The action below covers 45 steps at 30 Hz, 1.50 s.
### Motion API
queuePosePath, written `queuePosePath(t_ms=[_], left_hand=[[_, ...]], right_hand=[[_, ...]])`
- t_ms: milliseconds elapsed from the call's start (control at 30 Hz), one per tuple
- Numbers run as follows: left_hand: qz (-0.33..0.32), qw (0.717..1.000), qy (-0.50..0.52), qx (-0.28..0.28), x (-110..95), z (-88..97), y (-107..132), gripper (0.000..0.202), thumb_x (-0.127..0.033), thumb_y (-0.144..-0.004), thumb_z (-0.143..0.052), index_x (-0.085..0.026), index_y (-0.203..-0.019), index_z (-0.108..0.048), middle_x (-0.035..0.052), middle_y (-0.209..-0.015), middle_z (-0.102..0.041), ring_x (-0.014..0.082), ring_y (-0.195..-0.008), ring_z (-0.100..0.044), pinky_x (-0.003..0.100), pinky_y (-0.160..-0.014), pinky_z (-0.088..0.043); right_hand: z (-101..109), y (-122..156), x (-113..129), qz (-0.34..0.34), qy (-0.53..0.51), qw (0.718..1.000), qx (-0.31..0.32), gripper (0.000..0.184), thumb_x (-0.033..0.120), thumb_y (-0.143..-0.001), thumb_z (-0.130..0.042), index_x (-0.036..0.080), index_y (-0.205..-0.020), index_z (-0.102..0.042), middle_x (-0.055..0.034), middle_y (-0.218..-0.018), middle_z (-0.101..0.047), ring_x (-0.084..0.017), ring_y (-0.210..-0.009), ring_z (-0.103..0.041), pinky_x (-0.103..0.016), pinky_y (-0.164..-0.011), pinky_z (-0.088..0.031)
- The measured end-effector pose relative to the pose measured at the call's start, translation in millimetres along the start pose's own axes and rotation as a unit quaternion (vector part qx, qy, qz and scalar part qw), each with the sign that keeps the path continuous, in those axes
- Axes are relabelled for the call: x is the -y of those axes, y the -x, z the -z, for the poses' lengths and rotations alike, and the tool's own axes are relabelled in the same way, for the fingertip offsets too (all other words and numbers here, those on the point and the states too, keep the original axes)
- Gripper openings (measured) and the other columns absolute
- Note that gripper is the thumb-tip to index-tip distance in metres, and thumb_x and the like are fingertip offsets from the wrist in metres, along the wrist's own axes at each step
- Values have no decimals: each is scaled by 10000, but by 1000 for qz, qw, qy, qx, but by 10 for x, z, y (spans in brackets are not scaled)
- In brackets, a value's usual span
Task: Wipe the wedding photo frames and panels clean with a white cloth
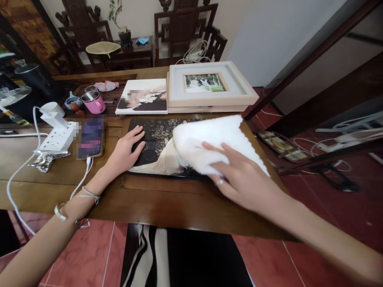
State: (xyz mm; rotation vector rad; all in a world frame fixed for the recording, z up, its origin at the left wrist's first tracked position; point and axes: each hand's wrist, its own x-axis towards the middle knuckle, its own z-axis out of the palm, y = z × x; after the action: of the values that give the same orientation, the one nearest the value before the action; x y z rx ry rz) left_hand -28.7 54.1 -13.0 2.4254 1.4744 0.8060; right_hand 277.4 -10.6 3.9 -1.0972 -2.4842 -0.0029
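Note:
A dark glossy photo panel [155,147] with a pale gown pictured on it lies flat on the wooden table [167,199]. My left hand [127,149] rests at its left edge, fingers stretched out, thumb over the surface. My right hand [231,169] holds a fluffy white cloth [206,133] against the panel, its fingertips pressed into the fabric. The cloth hides most of the panel's right half and spreads past its right edge. A ring shows on my right hand.
Behind the panel are a white-backed photo panel [143,95] and stacked light wood picture frames [236,93]. To the left stand a pink mug [95,104], a white power strip [64,137] and a phone [91,137] with its cable. A mirror-like dark frame [299,67] stands right.

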Motion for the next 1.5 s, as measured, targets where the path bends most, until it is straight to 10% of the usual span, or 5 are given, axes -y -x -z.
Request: queuePosePath(t_ms=[300,600,900,1233,1500], left_hand=[[1,1000,9,-3,-78,-99,227,415,-341,-945,-467,-134,-1272,-615,138,-1414,-539,281,-1353,-462,525,-1137,-356],[2,1000,-1,-12,25,81,69,432,-306,-936,-476,-51,-1255,-615,190,-1395,-542,274,-1340,-479,471,-1136,-372],[3,1000,5,-2,81,202,28,417,-312,-936,-475,-101,-1268,-612,162,-1415,-531,278,-1349,-468,495,-1135,-363],[0,1000,5,-1,-18,65,293,431,-304,-940,-484,-54,-1269,-604,194,-1402,-533,277,-1350,-466,474,-1142,-358],[0,1000,1,-7,65,162,115,427,-297,-936,-476,-51,-1257,-611,193,-1397,-540,275,-1343,-476,471,-1139,-366]], right_hand=[[-172,-327,-567,-124,53,990,39,275,316,-931,-388,223,-886,-643,-87,-777,-636,-313,-862,-631,-448,-743,-510],[1,43,-158,-25,-56,998,-15,220,182,-889,-448,237,-755,-613,-118,-1375,-570,-318,-1309,-481,-561,-1050,-427],[130,96,-15,42,-72,997,2,200,177,-864,-457,239,-713,-573,-107,-1384,-563,-327,-1264,-525,-563,-1040,-436],[-36,-220,-597,-83,-29,996,23,315,364,-924,-407,276,-628,-343,-16,-560,-483,-241,-631,-571,-410,-704,-497],[-42,111,-238,-13,-14,999,-32,197,180,-903,-433,206,-734,-532,-204,-1393,-530,-364,-1289,-493,-576,-1022,-442]])
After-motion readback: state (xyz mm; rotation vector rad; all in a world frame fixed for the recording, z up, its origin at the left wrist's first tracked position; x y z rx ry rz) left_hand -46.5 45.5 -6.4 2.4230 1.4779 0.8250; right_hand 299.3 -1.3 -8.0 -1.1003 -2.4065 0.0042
